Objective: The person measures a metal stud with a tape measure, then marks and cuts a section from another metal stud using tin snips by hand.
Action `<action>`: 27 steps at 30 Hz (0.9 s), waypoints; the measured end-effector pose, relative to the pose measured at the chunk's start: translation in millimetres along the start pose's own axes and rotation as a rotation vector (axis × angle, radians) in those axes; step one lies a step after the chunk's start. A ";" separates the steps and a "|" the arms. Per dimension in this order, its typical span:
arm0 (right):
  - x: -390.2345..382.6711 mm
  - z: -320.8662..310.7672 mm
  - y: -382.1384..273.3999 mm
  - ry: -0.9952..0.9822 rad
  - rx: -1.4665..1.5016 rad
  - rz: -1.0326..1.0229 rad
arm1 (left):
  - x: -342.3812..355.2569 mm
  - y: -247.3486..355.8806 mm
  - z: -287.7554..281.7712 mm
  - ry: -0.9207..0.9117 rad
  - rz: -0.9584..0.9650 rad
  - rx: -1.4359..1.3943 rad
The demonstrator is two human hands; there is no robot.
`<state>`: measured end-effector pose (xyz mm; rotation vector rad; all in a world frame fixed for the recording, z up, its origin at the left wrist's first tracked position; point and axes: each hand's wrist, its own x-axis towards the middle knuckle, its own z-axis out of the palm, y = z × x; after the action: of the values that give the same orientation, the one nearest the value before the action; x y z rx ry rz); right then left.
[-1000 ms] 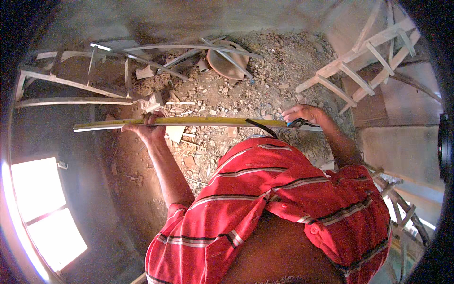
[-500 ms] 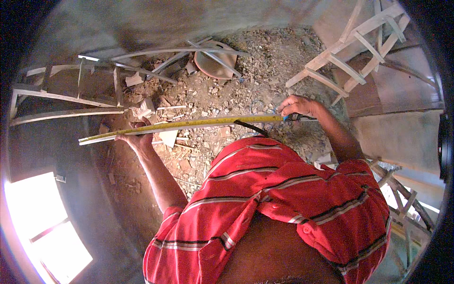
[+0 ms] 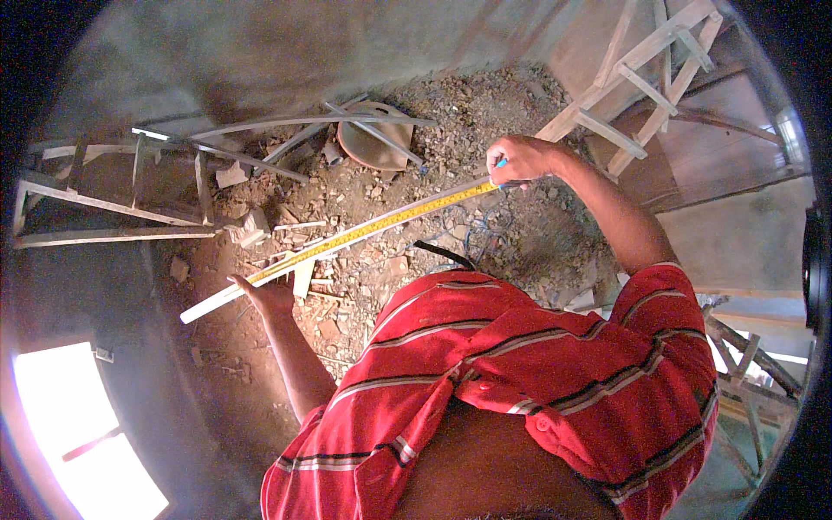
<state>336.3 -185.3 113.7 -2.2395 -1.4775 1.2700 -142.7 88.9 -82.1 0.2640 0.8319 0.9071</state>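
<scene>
Yellow measuring tape (image 3: 381, 227) runs taut along a pale strip of conduit (image 3: 260, 282), slanting from eight o'clock up toward two o'clock across the middle of the view. Right hand (image 3: 520, 160) sits at the upper end, at about one o'clock, its fingers (image 3: 503, 165) curled together and pinched on the tape's end, where a bit of blue shows. Left hand (image 3: 273, 295) is down at the low end, near eight o'clock, cupped under the conduit; the fingers there wrap round the strip from below, though how tightly I cannot tell. The two hands are well apart, with the tape stretched between them.

Below it all lies a rubble floor (image 3: 485, 113), broken brick and reddish dirt. A round clay-coloured pan (image 3: 373, 143) rests at twelve o'clock, with grey pipes (image 3: 303, 126) lying across it. A wooden frame (image 3: 104, 204) lies at nine o'clock, and a wooden ladder (image 3: 641, 78) leans at one o'clock. A red striped shirt (image 3: 537, 381) fills the lower half, from five to seven o'clock. A bright window opening (image 3: 78, 433) glows at seven o'clock.
</scene>
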 end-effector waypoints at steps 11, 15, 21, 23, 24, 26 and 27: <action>8.3 -19.7 -80.2 -0.111 -0.169 0.054 | -100.5 9.1 -7.9 -0.677 -0.552 1.031; 20.5 -14.5 -91.7 -0.167 -0.254 0.035 | -116.4 -20.8 103.7 -0.740 -0.037 1.123; 46.3 -3.6 -117.8 -0.195 -0.467 -0.106 | -89.3 -99.6 219.6 -0.971 0.202 1.384; 33.9 -5.6 -142.3 -0.178 -0.495 -0.141 | -57.7 -130.6 214.1 -1.172 0.112 1.336; 39.6 -4.4 -133.7 -0.169 -0.522 -0.186 | -61.8 -135.8 221.5 -1.221 0.216 1.385; 37.2 -6.7 -136.1 -0.167 -0.536 -0.177 | -73.6 -135.4 229.8 -1.190 -0.046 1.263; 35.1 -8.7 -139.1 -0.176 -0.532 -0.185 | -80.8 -136.0 230.0 -1.165 -0.176 1.199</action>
<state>254.2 -85.4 176.6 -2.2456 -2.2531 1.1399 79.0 -27.3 41.6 1.5561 0.1719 -0.1121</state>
